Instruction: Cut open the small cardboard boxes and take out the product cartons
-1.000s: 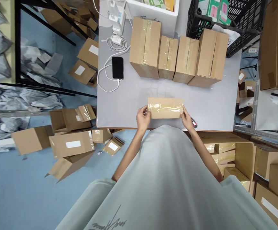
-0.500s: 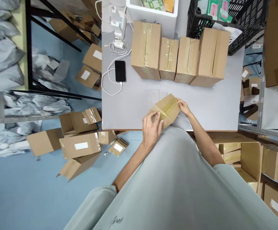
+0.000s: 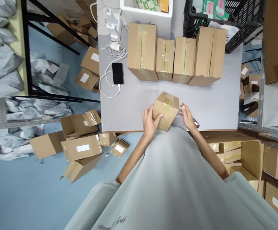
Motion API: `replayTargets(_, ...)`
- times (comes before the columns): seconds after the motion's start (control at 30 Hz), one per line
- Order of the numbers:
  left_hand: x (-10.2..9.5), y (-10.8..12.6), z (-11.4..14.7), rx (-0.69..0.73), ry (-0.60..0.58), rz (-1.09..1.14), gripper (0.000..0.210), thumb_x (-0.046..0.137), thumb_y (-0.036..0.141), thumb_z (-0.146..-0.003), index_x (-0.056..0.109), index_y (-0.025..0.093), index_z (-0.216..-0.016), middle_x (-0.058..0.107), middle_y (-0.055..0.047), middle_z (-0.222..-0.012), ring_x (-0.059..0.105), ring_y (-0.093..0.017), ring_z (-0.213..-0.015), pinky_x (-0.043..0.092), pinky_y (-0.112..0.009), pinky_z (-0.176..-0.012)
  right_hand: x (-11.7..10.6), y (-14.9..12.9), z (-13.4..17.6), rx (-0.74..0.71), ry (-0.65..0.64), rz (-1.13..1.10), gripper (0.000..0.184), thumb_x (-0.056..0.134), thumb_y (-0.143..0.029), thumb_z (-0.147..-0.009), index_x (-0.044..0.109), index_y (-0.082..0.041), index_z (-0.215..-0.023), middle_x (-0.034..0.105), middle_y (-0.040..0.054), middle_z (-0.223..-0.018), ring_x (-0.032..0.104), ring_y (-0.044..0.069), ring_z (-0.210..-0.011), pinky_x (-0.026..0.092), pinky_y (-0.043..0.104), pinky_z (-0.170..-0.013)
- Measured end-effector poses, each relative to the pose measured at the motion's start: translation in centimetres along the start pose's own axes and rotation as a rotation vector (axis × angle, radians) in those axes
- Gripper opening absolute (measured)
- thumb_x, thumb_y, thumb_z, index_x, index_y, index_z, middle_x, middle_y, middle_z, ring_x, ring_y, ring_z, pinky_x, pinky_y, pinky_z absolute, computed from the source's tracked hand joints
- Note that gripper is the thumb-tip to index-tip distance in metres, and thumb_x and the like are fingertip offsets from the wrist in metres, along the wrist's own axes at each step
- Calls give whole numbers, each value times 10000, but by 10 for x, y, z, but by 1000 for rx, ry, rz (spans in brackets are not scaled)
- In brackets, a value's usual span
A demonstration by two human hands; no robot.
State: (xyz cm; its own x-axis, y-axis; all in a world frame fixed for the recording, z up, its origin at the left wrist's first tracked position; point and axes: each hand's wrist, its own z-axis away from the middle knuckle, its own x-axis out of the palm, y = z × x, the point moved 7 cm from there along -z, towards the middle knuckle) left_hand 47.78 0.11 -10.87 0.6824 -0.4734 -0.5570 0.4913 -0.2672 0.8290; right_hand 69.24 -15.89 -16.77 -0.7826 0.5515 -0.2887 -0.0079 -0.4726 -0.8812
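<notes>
A small brown cardboard box [image 3: 165, 110], sealed with clear tape, is tilted at the table's near edge, against my shirt front. My left hand [image 3: 150, 123] grips it from the left, thumb on the near face and fingers along its left side. Just off the box's right corner is my right hand [image 3: 186, 115], fingers apart and holding nothing that I can see. Beside my right wrist a small red and black tool [image 3: 196, 123] shows on the table, partly hidden by the hand; its kind is unclear.
Taped cardboard boxes [image 3: 164, 59] stand in a row across the grey table [image 3: 134, 111]. Behind them are a white foam bin [image 3: 147, 19] and a black crate [image 3: 239, 24]. A phone [image 3: 118, 73] lies on a cable at left. Empty cartons [image 3: 82, 147] litter the floor.
The box has turned and tipped so another face shows. My left hand has shifted its hold on it. My right hand has come off the corner, and the red and black tool has come into view.
</notes>
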Motion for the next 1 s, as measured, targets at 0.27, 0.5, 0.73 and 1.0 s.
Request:
replayTargets(0.27,14,2,-50,-76,-4,53,615,621,601,-1106,689,226,-1590,678,-112,-1184,683,-253,-1036,576,-377,-1043,17,-35,6,-79,16,57,910,501,-865,-1045,515,-267,-1731,658,175,-1609,737,369,-1328,680,490,-1059)
replayTargets(0.5,11,-11,-59,-184,27,71,657,633,656,-1092,717,207,-1564,722,-120,-1196,698,-199,-914,598,-351,-968,25,-69,-11,-250,67,310,705,486,-679,-1132,554,-254,-1690,464,173,-1770,505,368,-1624,486,565,-1319)
replayTargets(0.73,58,-18,-55,-308,-227,489,701,446,722,-1138,772,187,-1453,746,-169,-1494,743,-298,-1294,648,-421,-1058,-1,-62,-4,-80,219,389,1201,804,-888,-826,460,-133,-1694,221,285,-1878,192,448,-1771,264,680,-1410)
replayTargets(1.0,104,-87,-48,-653,-248,503,614,784,542,-988,741,127,-1438,715,-242,-1549,648,-381,-1501,521,-540,-1258,-75,-8,-12,69,199,181,1124,566,-912,-959,420,-146,-1769,305,171,-1889,209,316,-1789,144,506,-1474)
